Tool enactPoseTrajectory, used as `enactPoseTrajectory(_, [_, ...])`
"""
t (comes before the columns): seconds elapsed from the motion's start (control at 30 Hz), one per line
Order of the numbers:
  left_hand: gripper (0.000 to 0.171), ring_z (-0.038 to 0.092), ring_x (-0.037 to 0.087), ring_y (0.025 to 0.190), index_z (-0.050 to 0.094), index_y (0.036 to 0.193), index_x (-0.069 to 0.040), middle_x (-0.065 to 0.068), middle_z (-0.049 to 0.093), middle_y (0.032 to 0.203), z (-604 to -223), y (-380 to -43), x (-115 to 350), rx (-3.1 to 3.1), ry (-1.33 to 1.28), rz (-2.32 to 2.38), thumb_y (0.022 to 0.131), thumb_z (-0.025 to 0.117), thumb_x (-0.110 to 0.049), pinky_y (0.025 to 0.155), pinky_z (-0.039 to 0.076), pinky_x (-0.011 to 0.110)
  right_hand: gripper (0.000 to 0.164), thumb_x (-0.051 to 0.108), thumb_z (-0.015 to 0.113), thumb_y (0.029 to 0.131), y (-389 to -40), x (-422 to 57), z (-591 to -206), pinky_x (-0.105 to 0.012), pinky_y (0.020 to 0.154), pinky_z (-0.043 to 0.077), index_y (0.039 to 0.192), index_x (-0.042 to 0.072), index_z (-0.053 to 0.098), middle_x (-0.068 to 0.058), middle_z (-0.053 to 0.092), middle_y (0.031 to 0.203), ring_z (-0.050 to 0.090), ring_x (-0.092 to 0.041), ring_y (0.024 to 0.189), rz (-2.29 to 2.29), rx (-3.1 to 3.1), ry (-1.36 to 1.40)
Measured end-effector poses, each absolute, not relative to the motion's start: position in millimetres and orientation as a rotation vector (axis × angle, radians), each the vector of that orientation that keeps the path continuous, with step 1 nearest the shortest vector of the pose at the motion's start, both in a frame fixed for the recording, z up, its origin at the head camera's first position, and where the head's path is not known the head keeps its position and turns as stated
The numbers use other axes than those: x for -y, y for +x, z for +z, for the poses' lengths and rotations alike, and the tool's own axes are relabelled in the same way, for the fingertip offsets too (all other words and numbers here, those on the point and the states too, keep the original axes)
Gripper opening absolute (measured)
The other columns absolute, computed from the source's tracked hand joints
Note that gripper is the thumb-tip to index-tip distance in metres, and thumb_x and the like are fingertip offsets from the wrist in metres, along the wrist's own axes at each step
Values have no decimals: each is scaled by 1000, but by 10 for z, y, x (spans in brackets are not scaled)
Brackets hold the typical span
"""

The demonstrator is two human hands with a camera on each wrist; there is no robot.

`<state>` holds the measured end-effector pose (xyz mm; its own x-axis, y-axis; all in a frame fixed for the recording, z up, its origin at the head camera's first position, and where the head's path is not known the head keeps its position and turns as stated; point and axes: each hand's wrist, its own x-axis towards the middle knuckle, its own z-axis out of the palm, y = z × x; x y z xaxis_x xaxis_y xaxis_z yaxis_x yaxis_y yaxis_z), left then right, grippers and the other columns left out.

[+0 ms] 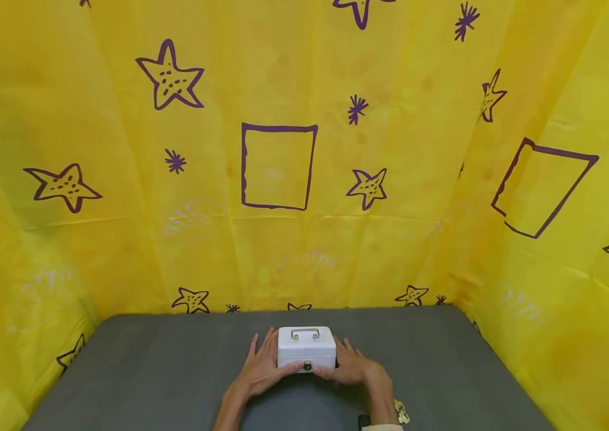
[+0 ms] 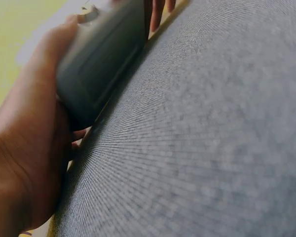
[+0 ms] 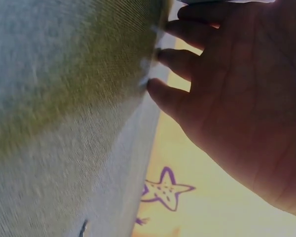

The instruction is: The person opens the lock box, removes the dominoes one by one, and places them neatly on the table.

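A small white cash box (image 1: 306,346) with a metal carrying handle on its lid and a round lock in front is held between both hands. My left hand (image 1: 261,370) lies along its left side, thumb across the front beside the lock. The right hand (image 1: 352,363) mirrors this on the other side, its thumb also at the front. In the left wrist view, the box (image 2: 106,61) shows a dark shadowed face with a recessed rectangle, close over the grey surface. The right wrist view has the fingers (image 3: 180,61) spread, fingertips near the grey surface.
Beside the right wrist lies a small bunch of key-like metal pieces (image 1: 401,412), partly hidden by the forearm. A grey cloth-covered table (image 1: 175,359) spreads under the hands. Yellow curtains (image 1: 218,251) with purple stars enclose it at the back and both sides.
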<state>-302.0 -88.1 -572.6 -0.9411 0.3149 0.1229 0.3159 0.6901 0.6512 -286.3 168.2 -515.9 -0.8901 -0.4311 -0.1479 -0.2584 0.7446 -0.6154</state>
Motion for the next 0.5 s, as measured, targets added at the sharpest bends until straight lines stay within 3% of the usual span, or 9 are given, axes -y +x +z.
enactPoseTrajectory(0.17, [104, 19, 51, 160, 32, 159, 6, 31, 33, 166, -5635, -2992, 846, 2874, -513, -1234, 90, 65, -65, 129, 1, 71, 74, 56, 58, 102, -2935, -1763, -5218, -76, 123, 23, 148, 0, 44, -24, 51, 153, 30, -60, 151, -942, -2604, -681])
enactPoseTrajectory(0.3, [105, 16, 51, 160, 31, 160, 7, 32, 30, 167, -5607, -2984, 801, 2866, -515, -1289, 91, 65, -65, 129, 0, 70, 77, 61, 50, 104, -2869, -1824, -5122, -73, 121, 29, 151, 1, 43, -26, 47, 157, 29, -58, 152, -963, -2559, -576])
enactPoseTrajectory(0.5, [105, 17, 50, 161, 32, 159, 7, 30, 30, 168, -5594, -2996, 794, 2887, -505, -1279, 91, 64, -67, 130, 1, 70, 77, 55, 46, 108, -2735, -1888, -4852, -66, 118, 40, 156, -4, 39, -28, 48, 157, 47, -47, 145, -954, -2527, -490])
